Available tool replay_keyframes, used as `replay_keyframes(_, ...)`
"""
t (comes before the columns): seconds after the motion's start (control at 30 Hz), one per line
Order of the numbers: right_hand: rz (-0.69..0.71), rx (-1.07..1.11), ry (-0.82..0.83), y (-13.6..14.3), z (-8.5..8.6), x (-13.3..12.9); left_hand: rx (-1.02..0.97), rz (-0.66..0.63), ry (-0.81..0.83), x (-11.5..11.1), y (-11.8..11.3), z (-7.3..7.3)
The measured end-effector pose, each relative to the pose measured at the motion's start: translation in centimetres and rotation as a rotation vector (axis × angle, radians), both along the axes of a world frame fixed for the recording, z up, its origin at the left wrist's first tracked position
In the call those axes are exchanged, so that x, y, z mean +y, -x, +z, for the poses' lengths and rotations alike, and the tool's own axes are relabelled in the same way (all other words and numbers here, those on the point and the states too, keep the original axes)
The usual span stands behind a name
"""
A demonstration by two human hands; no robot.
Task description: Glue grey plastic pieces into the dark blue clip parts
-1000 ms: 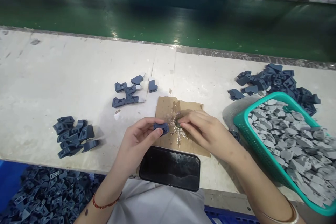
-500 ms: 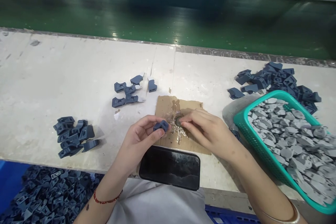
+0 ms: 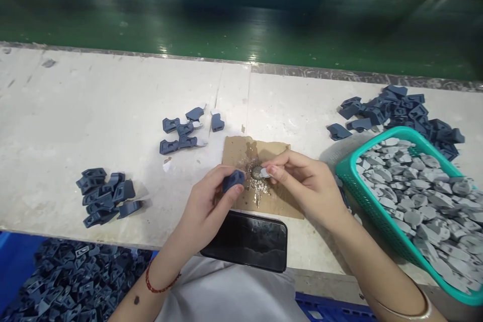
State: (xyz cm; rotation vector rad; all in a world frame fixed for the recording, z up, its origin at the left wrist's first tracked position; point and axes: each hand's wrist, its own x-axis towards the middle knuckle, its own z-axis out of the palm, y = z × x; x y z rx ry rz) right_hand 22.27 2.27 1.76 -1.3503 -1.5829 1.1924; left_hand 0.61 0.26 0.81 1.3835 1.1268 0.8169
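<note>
Between the thumb and fingers of my left hand (image 3: 209, 201) is a dark blue plastic part (image 3: 233, 180). My right hand (image 3: 307, 183) pinches a small light grey piece (image 3: 264, 173) by one end. That piece is over a small round pool of shiny liquid (image 3: 257, 171) on a piece of brown cardboard (image 3: 279, 201); whether it touches the liquid I cannot tell. Wet splashes spread around the pool. Just below the cardboard lies a black smartphone (image 3: 252, 242), its left end partly behind my left hand.
Blue parts with grey tips (image 3: 184, 129) lie beyond my left hand. Another blue cluster (image 3: 107, 196) sits at left, above a blue bin of such parts (image 3: 83, 282). At right are a blue pile (image 3: 400, 110) and a teal basket (image 3: 343, 168) of grey pieces. A green conveyor belt (image 3: 226, 20) runs behind.
My right hand has drawn slightly right and away from the pool, and the grey piece in its fingertips now shows. My left hand has turned the blue part.
</note>
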Motion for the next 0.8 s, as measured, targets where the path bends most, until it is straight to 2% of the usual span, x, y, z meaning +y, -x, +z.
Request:
replay_keyframes(0.1,-0.069,0.172,0.056,0.7,-0.2,-0.2,0.134,-0.085,-0.108,-0.1,0.0,-0.3)
replay_keyframes(0.27,-0.083,0.246,0.081,1.7,0.0,-0.5,0.185,-0.139,-0.09,0.0,0.0,-0.3)
replay_keyframes(0.57,-0.028,0.154,0.112,2.1,-0.2,-0.6,0.204,-0.13,-0.073,-0.2,0.0,-0.4)
replay_keyframes(0.8,0.031,0.046,0.01,2.5,-0.3,-0.9,0.204,-0.132,-0.085,-0.1,-0.1,-0.3)
